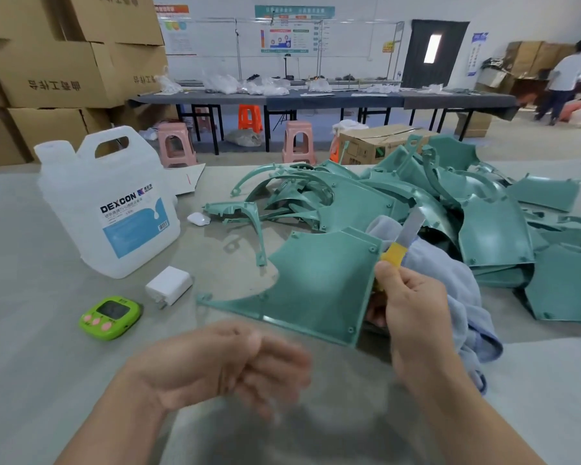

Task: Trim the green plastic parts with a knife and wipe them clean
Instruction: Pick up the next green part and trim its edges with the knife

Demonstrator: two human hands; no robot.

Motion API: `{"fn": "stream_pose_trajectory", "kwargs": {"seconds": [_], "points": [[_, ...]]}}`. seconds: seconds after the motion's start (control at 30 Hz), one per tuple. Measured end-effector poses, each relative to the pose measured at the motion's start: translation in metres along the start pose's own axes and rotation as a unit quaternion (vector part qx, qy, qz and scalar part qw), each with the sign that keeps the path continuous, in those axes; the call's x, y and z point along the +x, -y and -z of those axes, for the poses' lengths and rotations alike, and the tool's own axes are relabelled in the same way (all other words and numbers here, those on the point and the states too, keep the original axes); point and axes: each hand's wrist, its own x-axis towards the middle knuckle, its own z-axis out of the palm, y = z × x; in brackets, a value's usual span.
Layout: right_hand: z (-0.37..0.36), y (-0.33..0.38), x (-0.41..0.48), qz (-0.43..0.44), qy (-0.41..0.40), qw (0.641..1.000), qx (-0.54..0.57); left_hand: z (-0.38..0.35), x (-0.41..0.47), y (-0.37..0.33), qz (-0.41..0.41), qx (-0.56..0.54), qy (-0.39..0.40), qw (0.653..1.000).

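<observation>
A green panel (pixel 316 280) sits tilted at the centre of a grey counter (pixel 47 330), its right edge touching the right hand (pixel 413 307). It looks like thin moulded plastic: probably light, stiff but able to flex, and smooth enough to slip, with edges that may carry sharp flash. The safest hold is likely along a straight edge or near a screw hole, well away from the blade.

The panel is matte teal and roughly fan-shaped, with a curved cut-out on its left side, a raised rim and small round screw holes near the corners.

The right hand's grip is clamped on a knife (pixel 394 255) with a yellow body, its blade pointing toward 1 o'clock (whether those fingers also pinch the panel, I cannot tell). The left hand (pixel 222 360), at 6 o'clock, is blurred; its grip looks loosely curled, holding nothing.

A pale blue cloth (pixel 450 280) lies at 3 o'clock beneath the right hand. A pile of green parts (pixel 416 196) fills 1 to 2 o'clock.
</observation>
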Motion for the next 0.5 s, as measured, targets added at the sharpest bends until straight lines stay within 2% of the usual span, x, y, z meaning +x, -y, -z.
{"fn": "stream_pose_trajectory", "kwargs": {"seconds": [0.03,0.1,0.17,0.2,0.23,0.27,0.3,0.33,0.4,0.43,0.47,0.5], "points": [[0.005,0.001,0.003,-0.009,-0.001,1.000,0.001,0.000,-0.012,-0.005,-0.030,0.040,0.053,0.997],[0.015,0.005,0.007,-0.023,0.024,0.999,-0.017,0.006,-0.030,-0.015,-0.120,0.022,0.106,0.987],[0.022,0.009,0.010,-0.031,0.052,0.997,-0.051,0.005,-0.039,-0.026,-0.180,-0.132,0.154,0.963],[0.024,0.009,0.010,-0.039,0.068,0.995,-0.067,0.003,-0.037,-0.032,-0.228,-0.193,0.119,0.947],[0.024,0.009,0.009,-0.051,0.088,0.992,-0.080,-0.005,-0.026,-0.041,-0.243,-0.229,0.050,0.941],[0.021,0.008,0.008,-0.057,0.105,0.988,-0.098,-0.011,-0.015,-0.044,-0.257,-0.151,-0.104,0.949],[0.017,0.007,0.007,-0.053,0.112,0.984,-0.126,-0.016,0.001,-0.044,-0.246,-0.025,-0.246,0.937],[0.013,0.005,0.006,-0.040,0.109,0.980,-0.161,-0.025,0.013,-0.042,-0.192,0.073,-0.333,0.920],[0.004,-0.002,0.003,0.005,0.083,0.968,-0.235,-0.045,0.027,-0.035,-0.089,0.184,-0.349,0.915],[0.001,-0.006,0.002,0.030,0.066,0.961,-0.266,-0.053,0.029,-0.026,-0.066,0.257,-0.350,0.898],[-0.002,-0.009,0.001,0.052,0.048,0.954,-0.292,-0.059,0.028,-0.017,-0.055,0.330,-0.370,0.867],[-0.005,-0.012,0.000,0.070,0.032,0.949,-0.306,-0.059,0.026,-0.012,-0.068,0.393,-0.413,0.819]]}}
